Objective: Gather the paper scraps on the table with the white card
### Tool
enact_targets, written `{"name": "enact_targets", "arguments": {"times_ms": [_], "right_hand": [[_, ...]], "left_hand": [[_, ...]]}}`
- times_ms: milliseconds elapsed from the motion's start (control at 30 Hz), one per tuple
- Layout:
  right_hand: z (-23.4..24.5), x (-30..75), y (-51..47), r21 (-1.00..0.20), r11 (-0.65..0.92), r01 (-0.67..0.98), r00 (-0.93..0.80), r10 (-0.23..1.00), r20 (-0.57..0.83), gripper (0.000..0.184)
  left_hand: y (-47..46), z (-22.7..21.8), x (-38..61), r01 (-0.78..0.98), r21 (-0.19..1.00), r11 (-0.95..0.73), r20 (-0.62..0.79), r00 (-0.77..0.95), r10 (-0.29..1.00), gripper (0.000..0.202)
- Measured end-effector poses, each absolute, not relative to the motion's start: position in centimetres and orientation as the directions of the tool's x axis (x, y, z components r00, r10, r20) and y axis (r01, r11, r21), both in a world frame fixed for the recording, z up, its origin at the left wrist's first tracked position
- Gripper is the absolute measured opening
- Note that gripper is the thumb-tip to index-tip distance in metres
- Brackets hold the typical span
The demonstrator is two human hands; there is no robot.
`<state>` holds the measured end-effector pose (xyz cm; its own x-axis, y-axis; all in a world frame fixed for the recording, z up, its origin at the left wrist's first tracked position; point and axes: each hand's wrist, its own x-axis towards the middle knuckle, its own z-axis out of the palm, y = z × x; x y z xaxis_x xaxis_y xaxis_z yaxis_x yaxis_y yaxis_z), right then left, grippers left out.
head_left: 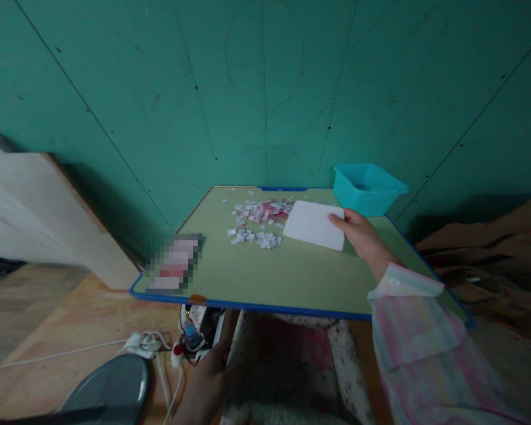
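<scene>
My right hand (361,236) rests on the green table (265,277), its thumb and fingers closed on the right edge of a white sheet of paper (313,224) lying flat. Left of the sheet lies a heap of several small white and pink paper scraps (259,221). My left hand (206,383) is down below the table's front edge, fingers curled round a dark object (215,333) near a bundle of cables; what it is stays unclear in the shadow.
A teal plastic bin (367,188) stands at the table's back right corner. A blurred pink and white item (173,264) lies at the front left corner. A power strip with white cords (144,342) and a grey round object (108,386) are on the wooden floor.
</scene>
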<state>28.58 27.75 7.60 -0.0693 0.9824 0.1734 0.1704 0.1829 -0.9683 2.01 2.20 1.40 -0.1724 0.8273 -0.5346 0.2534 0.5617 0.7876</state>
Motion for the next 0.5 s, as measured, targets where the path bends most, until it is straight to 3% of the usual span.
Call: {"name": "enact_targets", "arguments": {"times_ms": [100,500], "right_hand": [[7.4,27.8,27.5,-0.969,0.165,0.185,-0.189,0.973,0.129,0.036],[7.3,28.1,27.8,-0.987,0.112,0.118,-0.2,0.976,0.086,0.037]], "left_hand": [[2.2,1.1,2.0,0.208,0.809,0.55,-0.533,-0.138,0.835,0.054],[1.5,-0.2,2.5,0.214,0.816,0.538,-0.532,-0.089,0.842,0.05]]}}
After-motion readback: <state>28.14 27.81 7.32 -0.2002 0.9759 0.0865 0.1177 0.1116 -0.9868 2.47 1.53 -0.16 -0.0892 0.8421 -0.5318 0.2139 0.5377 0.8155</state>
